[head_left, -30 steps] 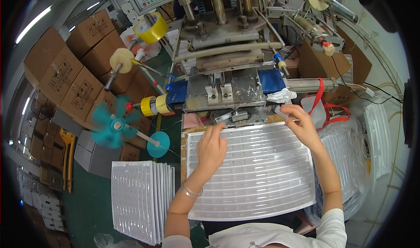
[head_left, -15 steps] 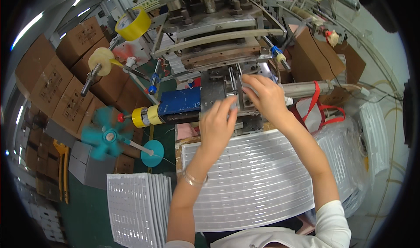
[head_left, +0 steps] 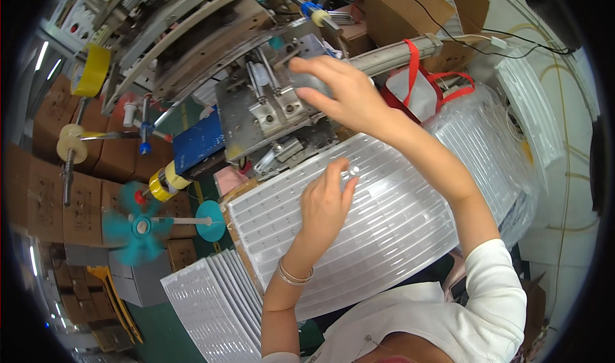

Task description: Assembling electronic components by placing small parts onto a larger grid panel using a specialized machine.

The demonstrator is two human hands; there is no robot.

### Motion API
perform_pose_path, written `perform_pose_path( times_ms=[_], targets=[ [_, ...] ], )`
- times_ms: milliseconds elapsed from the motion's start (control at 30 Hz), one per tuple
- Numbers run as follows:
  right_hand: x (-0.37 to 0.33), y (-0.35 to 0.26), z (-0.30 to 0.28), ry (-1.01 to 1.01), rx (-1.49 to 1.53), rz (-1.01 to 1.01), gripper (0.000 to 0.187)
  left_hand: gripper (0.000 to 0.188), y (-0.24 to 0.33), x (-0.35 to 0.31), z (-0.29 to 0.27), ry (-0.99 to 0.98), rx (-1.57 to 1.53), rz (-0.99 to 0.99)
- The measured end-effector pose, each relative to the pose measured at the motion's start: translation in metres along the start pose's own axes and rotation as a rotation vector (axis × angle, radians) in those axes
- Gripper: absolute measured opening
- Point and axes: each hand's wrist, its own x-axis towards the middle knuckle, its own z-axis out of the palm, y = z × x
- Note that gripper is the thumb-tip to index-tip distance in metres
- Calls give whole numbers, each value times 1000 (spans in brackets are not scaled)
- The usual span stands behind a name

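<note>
My left hand (head_left: 325,203) is over a large white ribbed plastic tray (head_left: 397,225), its thumb and forefinger pinched on a small clear, shiny piece (head_left: 352,171). What kind of piece it is I cannot make out. My right hand (head_left: 349,97) hovers beside the metal fixture (head_left: 272,110) of a press, thumb and fingers apart, with nothing visibly gripped. Two slim rods (head_left: 259,75) run along the fixture toward the press head (head_left: 211,56). A greyish surface shows between the right thumb and forefinger.
Stacked white trays (head_left: 211,305) stand at the lower left, near a turning teal fan (head_left: 141,227). Yellow tape rolls (head_left: 93,70) and a blue plate (head_left: 197,144) flank the press. At right are plastic-wrapped trays (head_left: 480,152) and a red-handled bag (head_left: 410,94). Cardboard boxes (head_left: 45,190) line the left.
The view has turned, tilting the press to the upper left. My left hand has moved off the fixture to above the tray with the small clear piece; my right hand stays near the fixture.
</note>
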Motion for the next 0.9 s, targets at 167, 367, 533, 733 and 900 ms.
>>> perform_pose_path(
  times_ms=[167,367,533,733,900],
  targets=[
    [-59,-5,-88,-503,-79,195,22,25,10,-15,54,-145,110,188],
    [-156,3,-123,-1034,-578,-34,23,16,0,-28,82,-437,362,142],
    [-173,16,-128,-912,-473,25,20,20,10,-30,100,-212,105,-13],
    [-124,5,-146,-520,-319,400,28,26,11,-15,137,-267,287,244],
    [-99,-1,-137,-360,-101,478,27,40,-4,-29,107,-318,284,175]
  ],
)
